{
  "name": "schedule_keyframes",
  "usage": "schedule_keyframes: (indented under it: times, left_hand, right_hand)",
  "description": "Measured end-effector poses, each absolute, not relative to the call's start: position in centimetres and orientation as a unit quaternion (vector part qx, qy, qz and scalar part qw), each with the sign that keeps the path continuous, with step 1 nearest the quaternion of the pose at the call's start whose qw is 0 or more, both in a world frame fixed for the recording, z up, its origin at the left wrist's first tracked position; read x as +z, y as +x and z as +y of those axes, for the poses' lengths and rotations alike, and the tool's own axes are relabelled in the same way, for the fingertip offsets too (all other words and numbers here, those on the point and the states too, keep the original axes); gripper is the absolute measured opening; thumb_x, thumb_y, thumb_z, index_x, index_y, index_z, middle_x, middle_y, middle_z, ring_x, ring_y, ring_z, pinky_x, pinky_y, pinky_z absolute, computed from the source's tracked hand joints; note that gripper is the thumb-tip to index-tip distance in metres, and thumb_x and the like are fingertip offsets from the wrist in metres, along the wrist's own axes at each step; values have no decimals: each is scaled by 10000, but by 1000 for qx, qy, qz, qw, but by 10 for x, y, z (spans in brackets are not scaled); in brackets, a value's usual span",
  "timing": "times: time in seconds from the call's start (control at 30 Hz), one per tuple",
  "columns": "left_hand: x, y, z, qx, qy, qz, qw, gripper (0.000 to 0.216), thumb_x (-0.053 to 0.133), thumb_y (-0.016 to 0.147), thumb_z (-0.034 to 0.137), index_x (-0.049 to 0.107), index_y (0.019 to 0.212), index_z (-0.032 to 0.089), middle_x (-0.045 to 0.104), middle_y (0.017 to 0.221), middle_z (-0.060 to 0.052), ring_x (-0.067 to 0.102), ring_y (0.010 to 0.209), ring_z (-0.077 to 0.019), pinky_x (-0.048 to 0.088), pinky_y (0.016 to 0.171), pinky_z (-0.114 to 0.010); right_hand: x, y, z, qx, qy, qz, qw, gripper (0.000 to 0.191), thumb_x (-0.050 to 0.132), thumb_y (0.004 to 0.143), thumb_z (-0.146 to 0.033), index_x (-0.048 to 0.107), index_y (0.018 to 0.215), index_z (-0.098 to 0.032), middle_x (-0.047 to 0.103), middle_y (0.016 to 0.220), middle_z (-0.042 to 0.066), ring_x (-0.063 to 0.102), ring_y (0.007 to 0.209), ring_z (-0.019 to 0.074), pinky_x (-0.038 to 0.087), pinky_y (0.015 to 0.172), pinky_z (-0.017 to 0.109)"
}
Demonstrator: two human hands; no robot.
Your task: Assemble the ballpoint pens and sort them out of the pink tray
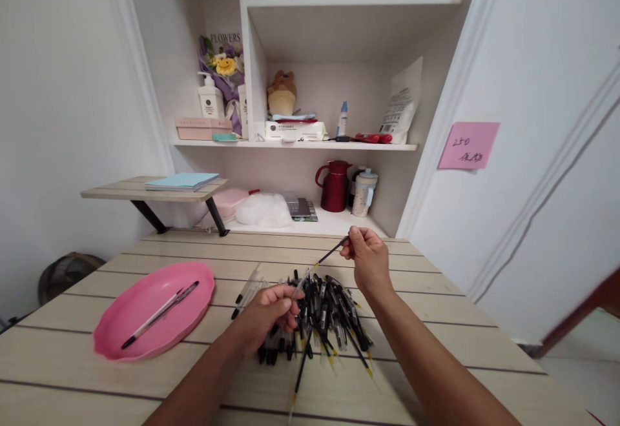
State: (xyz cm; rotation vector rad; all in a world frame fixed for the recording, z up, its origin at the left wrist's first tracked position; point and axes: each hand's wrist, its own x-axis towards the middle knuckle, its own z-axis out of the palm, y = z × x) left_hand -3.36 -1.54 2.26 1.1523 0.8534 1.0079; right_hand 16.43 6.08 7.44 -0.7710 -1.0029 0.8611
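A heap of black pens and loose pen parts (324,319) lies in the middle of the wooden table (436,323). My left hand (266,316) is closed around a clear pen barrel just left of the heap. My right hand (368,261) is raised above the heap's far side and pinches the end of a thin black refill (329,255), which slants down toward the barrel in my left hand. A pink oval tray (111,335) lies at the left with one finished pen (159,313) in it.
Behind the table a white shelf unit (334,146) holds a red jug (334,186), a cup, bottles, boxes and a flower bouquet. A small raised wooden stand (150,188) with blue paper sits at back left. A pink note (467,145) sticks on the right wall.
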Motion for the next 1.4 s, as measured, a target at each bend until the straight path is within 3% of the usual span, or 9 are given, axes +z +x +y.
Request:
schedule_keyframes:
  times: [1.1, 1.4]
  left_hand:
    - [24, -33, -17, 481, 506, 416, 583, 275, 700, 573, 200, 662, 838, 137, 616, 678, -31, 544, 561, -105, 393, 542, -220]
    - [29, -32, -18, 504, 476, 392, 604, 265, 690, 598, 214, 643, 844, 127, 594, 667, -22, 529, 559, -96, 381, 531, -211]
  right_hand:
    - [104, 158, 22, 281, -348, -537, 716, 208, 513, 754, -374, 507, 718, -169, 565, 578, -9, 508, 450, 81, 407, 438, 196]
    - [92, 138, 12, 311, -340, -619, 636, 174, 543, 724, -344, 552, 678, -176, 532, 543, -28, 511, 450, 94, 403, 449, 207]
